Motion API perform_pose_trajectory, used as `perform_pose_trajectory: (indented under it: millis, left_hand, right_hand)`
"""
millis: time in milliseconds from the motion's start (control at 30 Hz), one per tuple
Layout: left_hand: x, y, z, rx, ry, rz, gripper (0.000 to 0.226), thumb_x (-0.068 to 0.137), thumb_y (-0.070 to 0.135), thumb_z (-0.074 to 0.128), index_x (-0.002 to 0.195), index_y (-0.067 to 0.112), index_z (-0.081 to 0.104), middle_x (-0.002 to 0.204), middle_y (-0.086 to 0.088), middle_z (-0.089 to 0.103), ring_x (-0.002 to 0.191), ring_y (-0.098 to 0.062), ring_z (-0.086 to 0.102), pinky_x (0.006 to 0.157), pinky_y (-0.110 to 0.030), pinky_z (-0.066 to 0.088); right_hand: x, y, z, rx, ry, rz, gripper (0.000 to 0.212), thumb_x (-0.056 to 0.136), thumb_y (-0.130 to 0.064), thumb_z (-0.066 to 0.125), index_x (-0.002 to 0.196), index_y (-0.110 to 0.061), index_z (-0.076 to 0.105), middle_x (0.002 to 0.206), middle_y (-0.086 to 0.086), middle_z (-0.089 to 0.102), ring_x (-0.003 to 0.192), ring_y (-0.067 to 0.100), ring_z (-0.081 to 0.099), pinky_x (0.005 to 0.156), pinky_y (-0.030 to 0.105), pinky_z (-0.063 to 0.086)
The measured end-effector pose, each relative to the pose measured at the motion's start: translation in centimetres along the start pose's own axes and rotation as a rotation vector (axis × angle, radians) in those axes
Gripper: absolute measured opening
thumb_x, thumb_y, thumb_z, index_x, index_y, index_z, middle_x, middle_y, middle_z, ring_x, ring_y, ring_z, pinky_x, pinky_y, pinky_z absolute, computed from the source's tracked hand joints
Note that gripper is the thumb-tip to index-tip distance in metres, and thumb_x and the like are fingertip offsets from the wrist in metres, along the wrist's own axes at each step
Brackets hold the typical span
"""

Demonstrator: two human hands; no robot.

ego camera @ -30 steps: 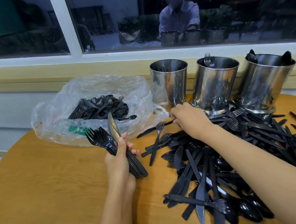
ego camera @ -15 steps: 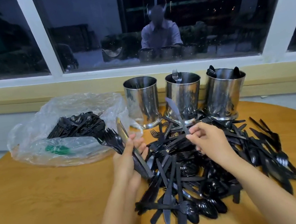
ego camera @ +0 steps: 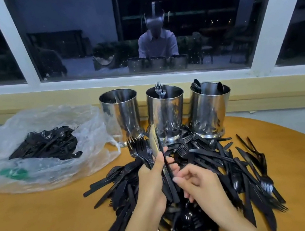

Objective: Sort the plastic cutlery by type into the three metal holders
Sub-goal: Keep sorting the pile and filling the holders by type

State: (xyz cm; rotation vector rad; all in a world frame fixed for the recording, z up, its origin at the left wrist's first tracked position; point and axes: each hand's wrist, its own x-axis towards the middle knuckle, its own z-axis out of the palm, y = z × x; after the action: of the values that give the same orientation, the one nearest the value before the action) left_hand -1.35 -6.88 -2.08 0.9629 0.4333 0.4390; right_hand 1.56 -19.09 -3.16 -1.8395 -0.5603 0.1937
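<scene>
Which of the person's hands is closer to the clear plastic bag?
Left. The left hand, gripping a bundle of forks and knives, sits to the right of the clear plastic bag; the right hand is farther right, beyond it.

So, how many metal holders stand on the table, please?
3, in a row: left shiny metal holder beside the clear plastic bag, middle holder showing black forks, right holder showing black spoons.

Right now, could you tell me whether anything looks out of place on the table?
Nothing looks broken. The one oddity: the left hand grips forks and a knife together in one bunch, though the types go in separate holders. Fork heads stick out of the middle holder, spoons out of the right holder.
</scene>
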Motion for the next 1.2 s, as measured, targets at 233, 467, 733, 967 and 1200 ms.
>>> perform_pose_trajectory:
  millis: [233, 467, 733, 967, 1200]
  left_hand:
    - [1.0, 2.8, -4.3, -0.141, 0.153, 0.114, 0.022, 0.102, 0.021, 0.047, 0.113, 0.009, 0.062, 0.07, 0.002, 0.046, 0.046, -0.007, 0.036, 0.041, -0.019, 0.037]
    - [1.9, 3.8, -6.4, -0.213, 0.157, 0.16, 0.02, 0.103, 0.02, 0.046, 0.105, 0.011, 0.063, 0.068, 0.002, 0.044, 0.043, -0.006, 0.037, 0.041, -0.018, 0.036]
    - [2.3, 3.8, -7.1, -0.253, 0.201, 0.121, 0.02, 0.103, 0.021, 0.047, 0.105, 0.011, 0.064, 0.069, 0.002, 0.044, 0.045, -0.007, 0.037, 0.042, -0.019, 0.037]
    - [2.5, 3.6, -7.2, -0.26, 0.218, 0.106, 0.02, 0.103, 0.021, 0.048, 0.108, 0.01, 0.064, 0.069, 0.001, 0.045, 0.046, -0.008, 0.036, 0.042, -0.02, 0.037]
    - [2.6, 3.5, -7.0, -0.26, 0.222, 0.093, 0.022, 0.103, 0.02, 0.048, 0.112, 0.008, 0.064, 0.069, 0.0, 0.045, 0.046, -0.008, 0.036, 0.042, -0.02, 0.036]
  right_hand:
    - [-0.1, 1.5, -0.8, -0.059, 0.044, -0.017, 0.014, 0.093, -0.018, 0.062, 0.082, -0.024, 0.07, 0.073, -0.005, 0.067, 0.058, 0.004, 0.058, 0.052, 0.018, 0.047]
    - [2.3, -0.1, -0.6, -0.134, 0.063, -0.081, 0.014, 0.092, -0.015, 0.063, 0.084, -0.024, 0.07, 0.07, -0.007, 0.066, 0.061, 0.004, 0.058, 0.055, 0.02, 0.049]
    - [13.4, -3.7, 2.6, -0.66, -0.188, -0.349, 0.014, 0.093, -0.012, 0.062, 0.106, -0.016, 0.066, 0.091, -0.004, 0.061, 0.075, 0.003, 0.053, 0.072, 0.016, 0.042]
    - [17.4, -1.3, 5.9, -1.1, -0.566, -0.354, 0.061, 0.087, 0.01, 0.053, 0.138, -0.024, 0.051, 0.134, 0.004, 0.038, 0.117, 0.026, 0.044, 0.096, 0.044, 0.045]
    - [17.6, 0.0, 6.2, -0.952, -0.497, -0.437, 0.027, 0.094, -0.007, 0.058, 0.118, -0.016, 0.066, 0.119, 0.003, 0.053, 0.109, 0.02, 0.053, 0.094, 0.038, 0.045]
